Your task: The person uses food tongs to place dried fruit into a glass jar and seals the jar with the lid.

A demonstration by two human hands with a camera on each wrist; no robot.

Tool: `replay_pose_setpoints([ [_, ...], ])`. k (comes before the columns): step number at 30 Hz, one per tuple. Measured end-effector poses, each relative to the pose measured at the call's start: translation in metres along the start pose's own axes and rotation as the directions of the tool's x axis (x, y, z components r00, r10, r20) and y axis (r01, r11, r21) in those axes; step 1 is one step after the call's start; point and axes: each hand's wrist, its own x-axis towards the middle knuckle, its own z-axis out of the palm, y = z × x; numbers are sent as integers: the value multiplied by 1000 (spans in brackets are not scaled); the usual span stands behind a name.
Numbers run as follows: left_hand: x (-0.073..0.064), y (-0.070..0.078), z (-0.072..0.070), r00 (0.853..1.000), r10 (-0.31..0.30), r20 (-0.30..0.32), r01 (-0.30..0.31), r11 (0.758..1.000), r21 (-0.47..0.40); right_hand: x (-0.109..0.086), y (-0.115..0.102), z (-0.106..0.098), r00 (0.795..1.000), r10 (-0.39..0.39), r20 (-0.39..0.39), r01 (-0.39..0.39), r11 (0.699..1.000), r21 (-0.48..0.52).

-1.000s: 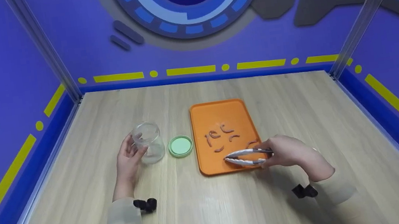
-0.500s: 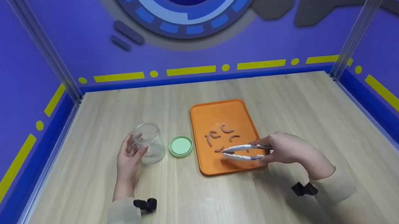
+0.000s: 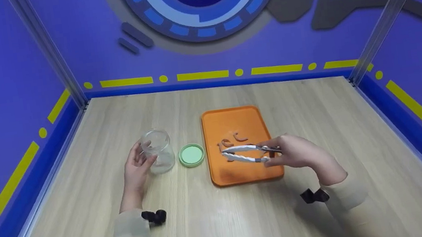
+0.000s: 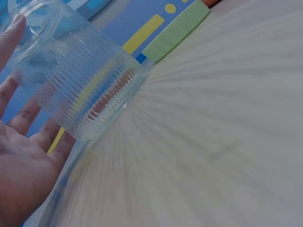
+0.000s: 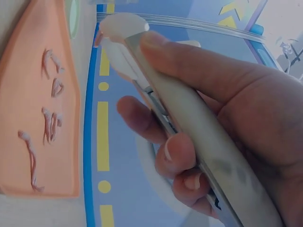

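In the head view, my left hand [image 3: 134,174] holds a clear glass jar [image 3: 164,154] upright on the table, thumb in front and fingers behind. The left wrist view shows the jar's ribbed wall [image 4: 90,90]. My right hand [image 3: 301,150] grips white-tipped metal tongs [image 3: 241,148] over an orange tray [image 3: 227,121]. On the tray lie several curled, pinkish-brown worm-like pieces [image 3: 241,137]; the tongs hide part of them. A small reddish bit [image 5: 98,39] sticks out at the tongs' tips in the right wrist view.
A round light-green lid [image 3: 191,155] lies between jar and tray. Wooden tabletop [image 3: 208,225] surrounds them. Blue-purple panels [image 3: 211,59] with yellow markings wall the table at the back and sides.
My right hand has lifted the tongs and moved them left, from the tray's near right part towards its left side. The piece near the tray's right edge no longer shows there. The left hand stays put.
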Motion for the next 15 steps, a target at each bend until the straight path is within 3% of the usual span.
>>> replay_pose_setpoints([
  [6,0,-2,-1,1000,7,3,-7,1000,12,10,-7,-1,1000,-2,-22,3,999,31],
  [15,0,-1,-2,1000,8,29,-8,1000,-16,25,-19,-5,996,-71,-44,74,995,73],
])
